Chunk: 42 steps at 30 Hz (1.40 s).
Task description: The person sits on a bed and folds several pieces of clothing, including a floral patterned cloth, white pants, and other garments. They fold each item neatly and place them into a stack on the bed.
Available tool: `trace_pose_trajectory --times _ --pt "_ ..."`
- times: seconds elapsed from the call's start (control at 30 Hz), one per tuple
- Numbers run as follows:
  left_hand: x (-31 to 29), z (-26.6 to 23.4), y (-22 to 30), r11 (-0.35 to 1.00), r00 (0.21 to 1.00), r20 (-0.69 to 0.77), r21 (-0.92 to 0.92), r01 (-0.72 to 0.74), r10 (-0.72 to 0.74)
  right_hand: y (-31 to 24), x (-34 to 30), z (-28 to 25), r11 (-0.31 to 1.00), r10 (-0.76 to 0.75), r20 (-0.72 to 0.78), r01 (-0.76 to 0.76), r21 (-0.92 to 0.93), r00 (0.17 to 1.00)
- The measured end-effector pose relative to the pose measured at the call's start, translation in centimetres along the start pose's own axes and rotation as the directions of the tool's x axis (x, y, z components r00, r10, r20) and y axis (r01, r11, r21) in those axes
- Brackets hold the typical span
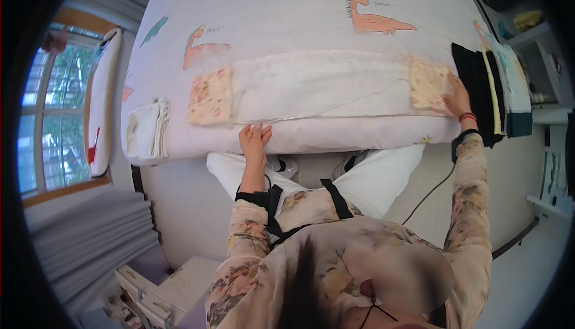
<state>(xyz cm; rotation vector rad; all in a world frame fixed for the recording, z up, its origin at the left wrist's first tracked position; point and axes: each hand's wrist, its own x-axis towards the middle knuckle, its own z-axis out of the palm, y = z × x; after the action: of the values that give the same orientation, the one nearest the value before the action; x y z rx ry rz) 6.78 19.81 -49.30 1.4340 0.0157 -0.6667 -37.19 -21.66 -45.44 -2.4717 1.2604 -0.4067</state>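
A long white cloth (323, 86) with peach floral ends lies flat across the near part of the bed. At its right floral end (430, 84) is my right hand (458, 96), thumb and fingers closed on the cloth's edge. My left hand (256, 142) rests on the bed's front edge, just below the cloth near the left floral end (209, 96). Its fingers are slightly bent and apart, with nothing seen in them. Whether the fingertips touch the cloth's lower edge is hard to tell.
The bed (299, 26) has a white dinosaur-print cover. A folded white stack (147, 131) sits at its near left corner. Dark folded clothes (476, 89) and a folded white-and-green cloth (516, 95) lie at the right edge. A black cable (428, 196) hangs beside my right arm.
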Motion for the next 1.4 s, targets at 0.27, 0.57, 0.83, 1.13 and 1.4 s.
trace_pose_trajectory --times 0.27,0.57,0.83,1.13,1.4 --pt "2.3 -5.0 1.2 0.974 0.967 -0.217 0.206 -0.092 0.137 -2.5 -0.2 -0.4 0.899 0.105 -0.062 -0.122 -0.42 0.992" --pt "7.1 -8.9 9.4 -0.219 0.521 0.599 0.757 -0.616 0.608 -19.0 -0.6 8.7 0.91 -0.384 -0.254 0.41 0.059 0.888" --pt "10.5 -9.4 10.9 -0.082 0.634 0.646 0.725 -0.684 0.425 -40.4 -1.5 17.3 0.517 -0.441 0.299 -0.033 0.856 0.846" --pt "9.9 -10.8 10.2 0.152 0.568 0.572 0.613 -0.775 0.592 -52.8 2.7 21.6 0.518 -0.097 0.768 -0.627 0.582 0.633" --pt "10.5 -16.5 8.8 0.533 0.746 0.123 0.625 -0.571 0.655 -53.7 4.7 21.1 0.619 -0.102 0.676 -0.485 0.617 0.73"
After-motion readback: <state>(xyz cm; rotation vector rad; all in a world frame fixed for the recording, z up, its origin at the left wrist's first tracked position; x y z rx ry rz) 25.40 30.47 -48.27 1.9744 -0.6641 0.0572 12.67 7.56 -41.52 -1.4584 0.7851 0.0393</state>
